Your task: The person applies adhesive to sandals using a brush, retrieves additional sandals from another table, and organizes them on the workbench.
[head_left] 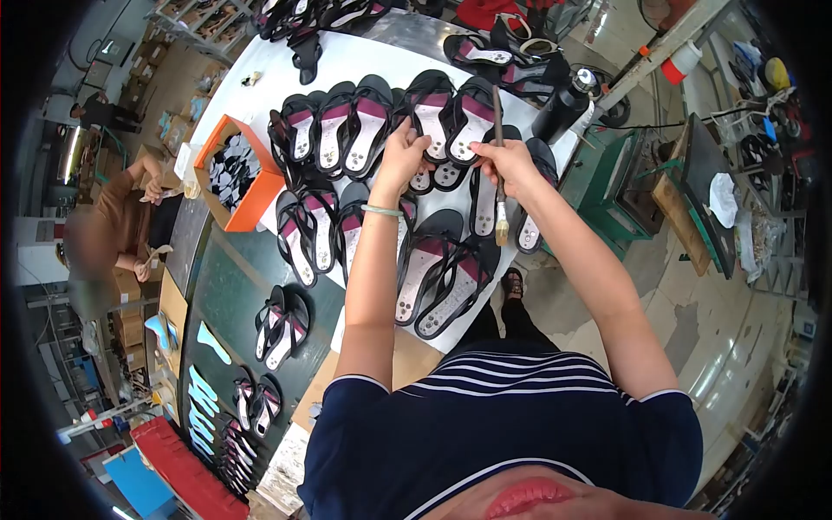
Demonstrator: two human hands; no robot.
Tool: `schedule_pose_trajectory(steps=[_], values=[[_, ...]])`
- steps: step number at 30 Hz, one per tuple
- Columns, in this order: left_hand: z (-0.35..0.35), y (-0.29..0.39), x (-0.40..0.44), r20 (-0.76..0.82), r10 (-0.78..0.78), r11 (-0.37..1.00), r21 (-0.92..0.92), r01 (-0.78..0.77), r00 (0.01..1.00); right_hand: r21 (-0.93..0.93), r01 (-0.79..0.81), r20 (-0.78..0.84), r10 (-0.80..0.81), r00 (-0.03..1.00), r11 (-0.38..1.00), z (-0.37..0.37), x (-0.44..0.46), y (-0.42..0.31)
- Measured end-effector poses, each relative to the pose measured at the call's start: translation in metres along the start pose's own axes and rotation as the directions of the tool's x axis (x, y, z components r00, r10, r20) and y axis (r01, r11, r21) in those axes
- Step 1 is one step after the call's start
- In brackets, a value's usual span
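Observation:
My left hand (404,154) is closed at the heel of a black thong sandal (432,121) with a pale, maroon-banded footbed. My right hand (510,163) pinches the heel of the matching sandal (475,121) beside it. A brush (500,208) is also held in my right hand, its bristles pointing down toward me and its handle upward. The two sandals are side by side above other sandals. More sandals of the same kind stand in rows, such as a pair (351,130) left of my hand and a larger-looking pair (442,277) nearer me.
An orange box (262,191) of small dark and pale pieces stands at the left of the white table (269,74). A black bottle (563,108) is at the right edge. A green conveyor belt (230,295) carries more sandals. Another person (121,212) sits at the far left.

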State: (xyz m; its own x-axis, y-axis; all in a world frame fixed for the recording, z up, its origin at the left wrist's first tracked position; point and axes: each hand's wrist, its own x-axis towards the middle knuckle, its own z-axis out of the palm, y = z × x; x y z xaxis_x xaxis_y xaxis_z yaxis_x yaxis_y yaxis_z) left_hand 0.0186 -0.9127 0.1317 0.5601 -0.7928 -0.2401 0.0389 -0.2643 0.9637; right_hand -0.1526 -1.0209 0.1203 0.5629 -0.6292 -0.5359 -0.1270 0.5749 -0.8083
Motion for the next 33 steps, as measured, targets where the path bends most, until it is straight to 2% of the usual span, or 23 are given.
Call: schedule_pose_trajectory(steps=[1, 3, 5, 8, 9, 10, 13, 17, 19, 20, 23, 27, 29, 30, 32, 33], values=[[-0.006, -0.002, 0.002, -0.011, 0.007, 1.0, -0.004, -0.007, 1.0, 0.004, 0.021, 0.014, -0.021, 1.0, 1.0, 0.003, 0.0, -0.003], [-0.019, -0.001, 0.0, -0.174, -0.03, 0.989, -0.151, 0.004, 0.984, -0.004, 0.019, 0.043, -0.019, 0.999, 1.0, 0.012, -0.005, -0.007], [-0.035, 0.021, -0.021, -0.126, 0.027, 0.999, -0.017, -0.03, 0.992, 0.016, 0.024, 0.072, -0.025, 0.997, 1.0, 0.02, -0.005, -0.005], [-0.041, 0.003, -0.019, -0.113, -0.032, 0.992, -0.126, 0.018, 0.993, 0.03, 0.006, 0.038, -0.007, 0.999, 1.0, 0.028, -0.007, -0.002], [-0.036, 0.002, -0.018, -0.111, -0.045, 0.983, -0.179, 0.024, 0.993, 0.02, 0.043, 0.03, -0.043, 0.999, 0.999, 0.028, -0.012, -0.003], [-0.028, 0.006, -0.022, -0.154, -0.045, 0.973, -0.231, 0.008, 0.987, 0.004, 0.086, 0.028, -0.086, 0.996, 0.996, 0.028, -0.015, -0.008], [-0.026, 0.008, -0.027, -0.148, 0.025, 0.94, -0.334, -0.074, 0.989, -0.017, 0.072, 0.039, -0.071, 0.997, 0.997, 0.019, -0.019, -0.02], [-0.03, 0.004, -0.021, -0.214, 0.043, 0.916, -0.382, -0.124, 0.976, 0.005, 0.051, 0.046, -0.051, 0.998, 0.999, 0.009, -0.012, -0.024], [-0.034, -0.003, -0.01, -0.089, -0.001, 0.917, -0.398, -0.035, 0.996, -0.021, 0.053, 0.069, -0.051, 0.996, 0.998, 0.011, -0.003, -0.016], [-0.032, -0.01, -0.006, -0.071, 0.009, 0.943, -0.331, -0.032, 0.997, -0.039, 0.057, 0.092, -0.054, 0.994, 0.998, 0.011, 0.001, -0.011], [-0.017, -0.013, -0.003, -0.198, 0.095, 0.99, -0.087, -0.114, 0.976, -0.007, -0.022, 0.129, 0.023, 0.991, 1.0, 0.006, 0.019, -0.007], [-0.019, -0.001, -0.002, -0.067, -0.023, 0.999, -0.051, 0.02, 0.997, -0.026, -0.069, 0.083, 0.071, 0.994, 0.997, 0.003, 0.011, -0.006], [-0.015, -0.003, -0.003, -0.112, -0.006, 1.0, 0.014, 0.007, 0.994, -0.038, -0.077, 0.075, 0.079, 0.994, 0.996, -0.001, 0.005, -0.006], [-0.01, -0.01, -0.003, -0.17, 0.092, 0.996, -0.007, -0.094, 0.981, 0.002, -0.072, 0.067, 0.072, 0.995, 0.997, -0.004, 0.007, -0.003], [-0.015, -0.016, -0.003, -0.229, 0.144, 0.946, 0.318, -0.066, 0.963, 0.068, -0.054, 0.05, 0.051, 0.997, 0.996, -0.009, 0.013, 0.006], [-0.013, -0.009, -0.009, -0.258, 0.175, 0.879, 0.476, -0.033, 0.95, 0.097, -0.04, 0.04, 0.036, 0.999, 0.995, -0.01, 0.014, 0.008]])
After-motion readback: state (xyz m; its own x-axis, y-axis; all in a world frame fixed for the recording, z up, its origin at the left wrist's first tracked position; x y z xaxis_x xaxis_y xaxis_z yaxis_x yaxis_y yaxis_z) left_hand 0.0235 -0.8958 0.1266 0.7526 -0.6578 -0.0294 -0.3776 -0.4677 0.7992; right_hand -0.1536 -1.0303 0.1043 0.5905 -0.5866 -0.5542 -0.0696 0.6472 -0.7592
